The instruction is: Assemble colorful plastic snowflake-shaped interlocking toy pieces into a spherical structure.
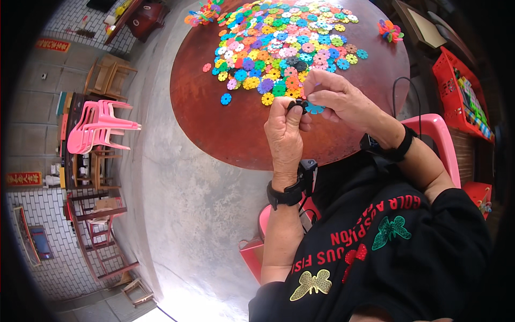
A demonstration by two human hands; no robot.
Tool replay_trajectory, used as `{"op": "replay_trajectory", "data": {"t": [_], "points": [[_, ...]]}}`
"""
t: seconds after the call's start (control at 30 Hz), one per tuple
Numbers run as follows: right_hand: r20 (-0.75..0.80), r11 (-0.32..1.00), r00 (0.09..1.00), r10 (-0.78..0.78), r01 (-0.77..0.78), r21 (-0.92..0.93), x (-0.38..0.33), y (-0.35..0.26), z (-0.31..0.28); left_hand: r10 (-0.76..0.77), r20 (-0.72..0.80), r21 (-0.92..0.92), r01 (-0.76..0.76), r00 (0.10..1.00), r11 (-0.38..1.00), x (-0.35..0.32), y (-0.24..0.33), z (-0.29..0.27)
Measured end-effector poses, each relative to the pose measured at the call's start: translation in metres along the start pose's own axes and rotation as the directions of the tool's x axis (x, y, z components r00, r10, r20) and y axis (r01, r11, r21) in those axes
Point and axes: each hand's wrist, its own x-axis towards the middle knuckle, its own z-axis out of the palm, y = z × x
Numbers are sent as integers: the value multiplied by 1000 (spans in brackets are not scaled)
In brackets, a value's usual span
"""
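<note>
My left hand (285, 124) pinches a black flower-shaped plastic disc (301, 105) between thumb and fingers, over the near edge of the round table. Just to its right, my right hand (343, 97) has its fingers closed on a blue flower-shaped disc (315, 109). The two discs meet or overlap; whether their slots are joined cannot be made out. Beyond both hands, a wide pile of flower-shaped discs (284, 37) in many colours covers the far part of the brown tabletop (214, 126). A single blue disc (226, 99) lies apart at the pile's left.
Clusters of joined discs stand at the table's far left (204, 13) and far right (390, 31). A red plastic basket (448, 80) holding packages is at the right. Pink chairs (442, 134) are near me, and stacked pink stools (96, 126) stand across the concrete floor (182, 214).
</note>
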Motion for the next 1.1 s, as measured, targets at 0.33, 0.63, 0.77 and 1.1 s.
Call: {"op": "replay_trajectory", "data": {"t": [0.33, 0.63, 0.77, 1.1], "points": [[-28, 998, 999, -16, 14, -67, 1, 5, -3, -13, -18, 103, 15, 1000, 995, 0, 2, 6], [5, 984, 1000, 13, -12, -175, -4, 17, -18, -79, 29, 7, 79, 996, 997, 2, 1, 0], [94, 989, 993, 77, -65, -132, -1, 19, -22, -56, 35, 1, 56, 998, 998, 2, -4, 1], [118, 958, 974, 194, -214, 189, 0, 35, -26, -63, 73, 160, 50, 995, 986, 3, -1, -1]]}}
